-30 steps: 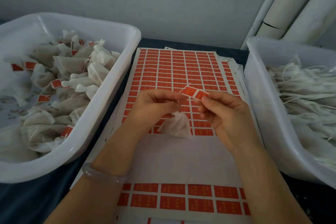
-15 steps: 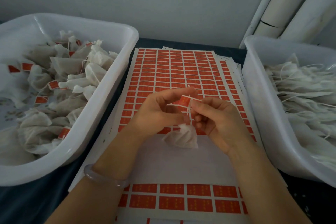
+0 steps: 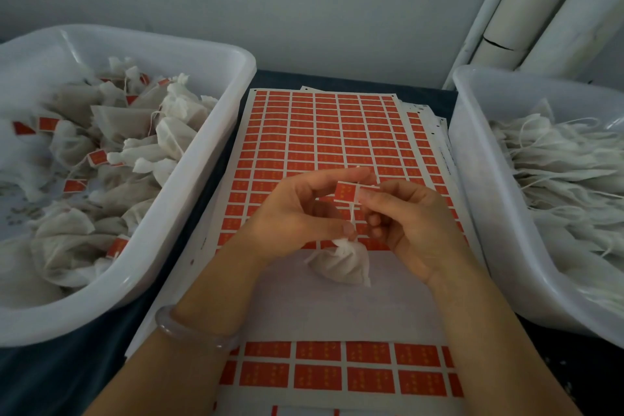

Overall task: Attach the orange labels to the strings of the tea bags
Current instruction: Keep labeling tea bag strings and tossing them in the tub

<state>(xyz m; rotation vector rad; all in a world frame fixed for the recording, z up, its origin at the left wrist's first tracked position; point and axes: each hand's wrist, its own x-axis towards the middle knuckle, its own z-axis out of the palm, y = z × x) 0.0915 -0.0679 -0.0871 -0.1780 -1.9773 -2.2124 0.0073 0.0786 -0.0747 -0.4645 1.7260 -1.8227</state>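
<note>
View from above of two bare hands working over a dark surface, between two white plastic tubs.

The left tub holds a loose heap of finished tea bags, white pouches with small orange labels showing among them. The right tub is filled with plain tea bags lying flat, their white strings trailing, with no orange showing among them.

Between the tubs lies a sheet of labels, rows of orange rectangles on white backing, with more sheets stacked under it. A wide band near the person is peeled bare.

Above the sheet, the right hand pinches one orange label at its edge with curled fingertips. The left hand has its forefinger stretched across the top of the label, and its thumb seems to pinch the string lower down. The string runs from the label to a small white tea bag, which hangs just under the hands over the bare band. Whether the label is already folded round the string is hard to tell.

A pale bracelet circles the left wrist.
</note>
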